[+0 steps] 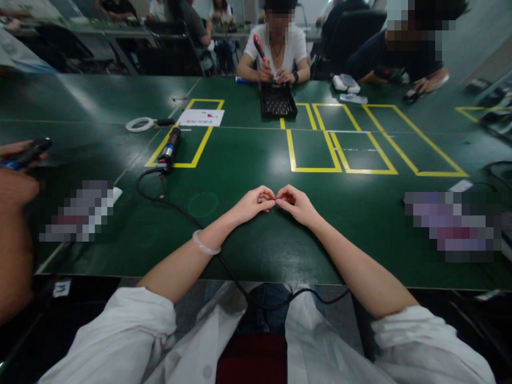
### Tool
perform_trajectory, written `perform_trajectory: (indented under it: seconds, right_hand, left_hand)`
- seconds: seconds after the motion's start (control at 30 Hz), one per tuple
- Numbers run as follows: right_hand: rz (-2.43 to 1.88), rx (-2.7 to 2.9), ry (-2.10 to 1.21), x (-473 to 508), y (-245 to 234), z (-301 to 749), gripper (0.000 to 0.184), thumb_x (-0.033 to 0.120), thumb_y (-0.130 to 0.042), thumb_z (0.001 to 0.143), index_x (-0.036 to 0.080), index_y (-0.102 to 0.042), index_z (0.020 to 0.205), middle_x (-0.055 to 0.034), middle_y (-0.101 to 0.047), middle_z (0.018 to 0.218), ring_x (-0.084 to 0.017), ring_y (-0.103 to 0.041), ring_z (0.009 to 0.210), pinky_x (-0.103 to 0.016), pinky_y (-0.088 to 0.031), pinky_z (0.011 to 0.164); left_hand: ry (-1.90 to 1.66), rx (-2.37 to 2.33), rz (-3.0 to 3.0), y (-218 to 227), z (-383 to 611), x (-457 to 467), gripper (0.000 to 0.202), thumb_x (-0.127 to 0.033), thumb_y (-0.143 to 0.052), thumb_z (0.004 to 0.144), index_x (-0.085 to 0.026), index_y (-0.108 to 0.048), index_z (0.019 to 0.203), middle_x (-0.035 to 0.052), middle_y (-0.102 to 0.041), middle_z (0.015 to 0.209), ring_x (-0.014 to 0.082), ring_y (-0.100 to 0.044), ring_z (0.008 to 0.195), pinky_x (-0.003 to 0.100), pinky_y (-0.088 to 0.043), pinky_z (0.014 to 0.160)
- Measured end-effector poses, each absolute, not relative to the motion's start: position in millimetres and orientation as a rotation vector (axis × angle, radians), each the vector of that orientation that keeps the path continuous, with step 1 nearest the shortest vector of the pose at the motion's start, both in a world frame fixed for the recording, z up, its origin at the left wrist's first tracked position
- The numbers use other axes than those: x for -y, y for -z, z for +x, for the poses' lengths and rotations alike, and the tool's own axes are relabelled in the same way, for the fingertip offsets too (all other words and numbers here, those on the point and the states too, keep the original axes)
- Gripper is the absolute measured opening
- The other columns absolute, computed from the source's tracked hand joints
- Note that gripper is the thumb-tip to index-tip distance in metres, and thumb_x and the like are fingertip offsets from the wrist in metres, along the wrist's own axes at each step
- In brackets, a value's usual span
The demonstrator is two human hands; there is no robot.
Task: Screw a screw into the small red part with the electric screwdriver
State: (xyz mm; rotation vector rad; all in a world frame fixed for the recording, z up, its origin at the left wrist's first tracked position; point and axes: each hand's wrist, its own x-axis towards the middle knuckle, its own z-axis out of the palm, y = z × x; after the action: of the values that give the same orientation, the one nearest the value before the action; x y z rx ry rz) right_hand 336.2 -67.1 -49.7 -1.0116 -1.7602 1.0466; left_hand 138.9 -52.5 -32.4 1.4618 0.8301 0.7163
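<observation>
Our left hand [253, 205] and right hand [299, 206] meet low over the table [248, 245], the fingertips of both pinched closed on a tiny red piece [274, 199] between them. We judge this to be fine fingertip work that calls for a steady pinch. Farther left lies a power screwdriver [169, 148], and beyond it a black tray [278, 101].

A tiny red piece [274, 198] sits pinched between the fingertips of the left hand [252, 205] and the right hand [298, 206], which meet just above the dark green table [248, 160]. Only a sliver of red shows between the 2 hands. Its shape is too small to tell.
</observation>
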Motion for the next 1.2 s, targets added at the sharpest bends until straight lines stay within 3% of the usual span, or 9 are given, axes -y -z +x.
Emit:
perform_trajectory:
  seconds: [0.2,0.83,1.03,1.2]
  right_hand:
    - [-0.997,1.731,-1.029,66.6,48.4,335.6,0.028,0.04,-0.071,0.081,0.02,-0.058,0.097,0.0004,-0.059,0.079,-0.012,-0.052,0.064,-0.026,-0.041,0.058]
    - [-1.025,1.786,-0.995,66.5,46.5,337.3,0.02,0.035,-0.069,0.082,0.02,-0.06,0.091,-0.0016,-0.063,0.083,-0.013,-0.055,0.067,-0.027,-0.043,0.06]
    - [-1.005,1.696,-1.097,65.2,48.6,336.7,0.026,0.04,-0.07,0.082,0.019,-0.061,0.094,-0.0014,-0.063,0.081,-0.013,-0.056,0.068,-0.027,-0.045,0.062]
    - [-1.03,1.585,-1.223,62.3,49.3,337.5,0.032,0.049,-0.068,0.081,0.018,-0.059,0.085,0.0004,-0.061,0.071,-0.011,-0.055,0.059,-0.026,-0.046,0.057]
  left_hand:
    - [-0.762,-0.804,1.501,34.7,137.8,50.6,0.028,-0.024,-0.071,0.078,-0.011,-0.055,0.096,0.0033,-0.058,0.091,0.0088,-0.057,0.074,0.023,-0.049,0.068]
    - [-0.783,-0.831,1.558,32.7,136.5,51.3,0.029,-0.026,-0.073,0.076,-0.012,-0.054,0.095,0.0046,-0.061,0.093,0.0119,-0.059,0.083,0.024,-0.045,0.074]
    - [-0.745,-0.862,1.586,34.1,136.5,49.3,0.03,-0.034,-0.07,0.08,-0.012,-0.056,0.096,0.0046,-0.06,0.088,0.0111,-0.058,0.074,0.024,-0.047,0.068]
    - [-0.783,-0.867,1.666,34.7,136.4,51.2,0.032,-0.031,-0.071,0.079,-0.013,-0.057,0.102,0.0061,-0.062,0.096,0.0117,-0.059,0.079,0.024,-0.047,0.071]
